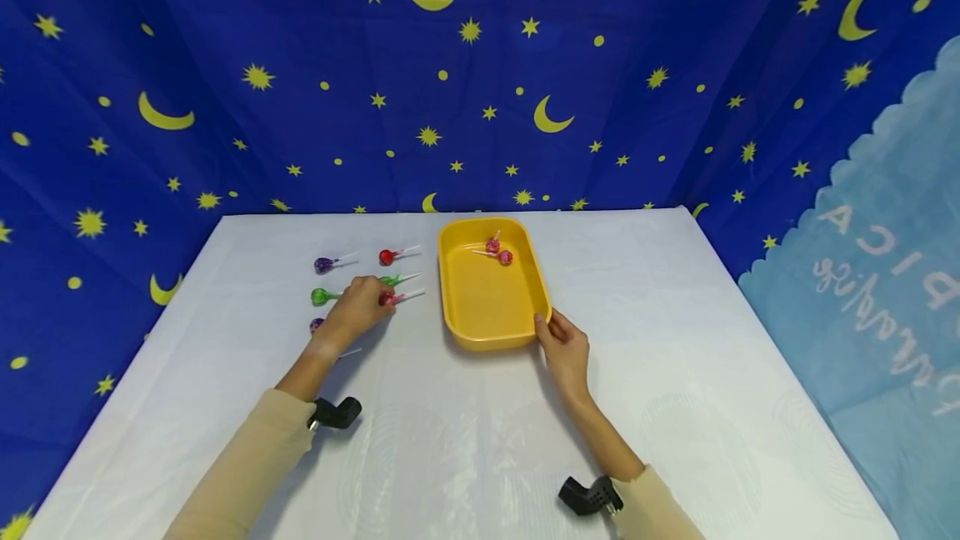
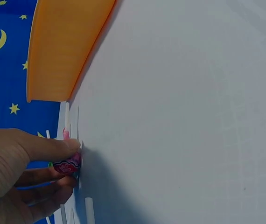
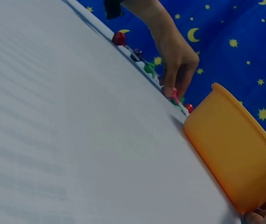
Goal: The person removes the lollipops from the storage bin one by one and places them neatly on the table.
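Observation:
Between thumb and fingers, my left hand point(image 1: 360, 305) pinches a pink-wrapped lollipop point(image 2: 67, 165) by its candy end, its white stick pointing toward the yellow tray point(image 1: 487, 307). My right hand point(image 1: 567, 357) grips the tray at its near right corner, thumb on the rim. Inside the tray, toward the back, lie two pink lollipops point(image 1: 506, 257). Around my left hand on the table are a red lollipop point(image 1: 386, 257), a purple one point(image 1: 323, 265), a green one point(image 1: 320, 297) and another green one point(image 1: 391, 280). A second purple lollipop point(image 1: 316, 324) is partly hidden by the left wrist.
A white cloth covers the table point(image 1: 660, 407). Behind it hangs a blue curtain point(image 1: 360, 140) with yellow moons and stars. A light blue printed cloth point(image 1: 885, 290) hangs at the right. Another red lollipop point(image 3: 119, 38) shows near the left forearm in the right wrist view.

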`<state>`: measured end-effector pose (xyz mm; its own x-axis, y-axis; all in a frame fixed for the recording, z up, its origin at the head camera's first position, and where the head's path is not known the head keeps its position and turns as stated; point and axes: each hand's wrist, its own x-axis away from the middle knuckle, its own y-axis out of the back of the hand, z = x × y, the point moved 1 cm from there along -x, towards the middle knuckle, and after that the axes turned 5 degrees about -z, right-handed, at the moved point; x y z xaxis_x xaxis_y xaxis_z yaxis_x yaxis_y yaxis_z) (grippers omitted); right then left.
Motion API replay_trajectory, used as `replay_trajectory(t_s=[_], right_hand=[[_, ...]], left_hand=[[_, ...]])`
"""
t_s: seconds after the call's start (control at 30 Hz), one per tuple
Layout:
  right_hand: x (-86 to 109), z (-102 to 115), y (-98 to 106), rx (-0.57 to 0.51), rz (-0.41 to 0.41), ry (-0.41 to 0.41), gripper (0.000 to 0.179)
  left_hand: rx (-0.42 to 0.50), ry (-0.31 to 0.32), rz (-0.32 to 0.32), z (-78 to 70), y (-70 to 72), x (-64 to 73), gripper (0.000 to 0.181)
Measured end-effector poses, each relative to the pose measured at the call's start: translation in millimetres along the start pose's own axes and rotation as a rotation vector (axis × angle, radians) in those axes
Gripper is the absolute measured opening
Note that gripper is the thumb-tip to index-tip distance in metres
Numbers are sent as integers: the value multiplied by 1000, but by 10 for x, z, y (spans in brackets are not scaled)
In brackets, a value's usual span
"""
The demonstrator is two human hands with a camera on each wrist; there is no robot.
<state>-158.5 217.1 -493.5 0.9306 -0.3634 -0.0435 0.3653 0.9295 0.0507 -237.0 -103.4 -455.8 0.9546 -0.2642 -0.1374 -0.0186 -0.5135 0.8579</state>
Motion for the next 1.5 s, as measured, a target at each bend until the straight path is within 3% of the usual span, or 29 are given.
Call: replay_trajectory(t_s=[0.27, 0.4, 0.57, 0.73, 0.93, 1.2, 1.5], right_hand=[[3, 2, -10, -2, 7, -1, 44], [5, 2, -1, -2, 10, 4, 45], [9, 9, 12, -10, 17, -1, 45], [8, 18, 14, -6, 10, -4, 45], [10, -3, 1, 0, 18, -11, 46], [1, -9, 5, 1, -5, -5, 44], [5, -15, -7, 5, -9, -11, 43]], left_hand=[[-11, 30, 9, 7, -3, -7, 27], [-27, 31, 21, -22, 79, -20, 29], [8, -1, 2, -142, 257, -67, 35], [21, -65, -6, -331, 300, -188, 35], [55, -82, 22, -593, 222, -353, 30], [125, -51, 66, -942, 15, -654, 28], [113, -20, 54, -1109, -188, -929, 28]])
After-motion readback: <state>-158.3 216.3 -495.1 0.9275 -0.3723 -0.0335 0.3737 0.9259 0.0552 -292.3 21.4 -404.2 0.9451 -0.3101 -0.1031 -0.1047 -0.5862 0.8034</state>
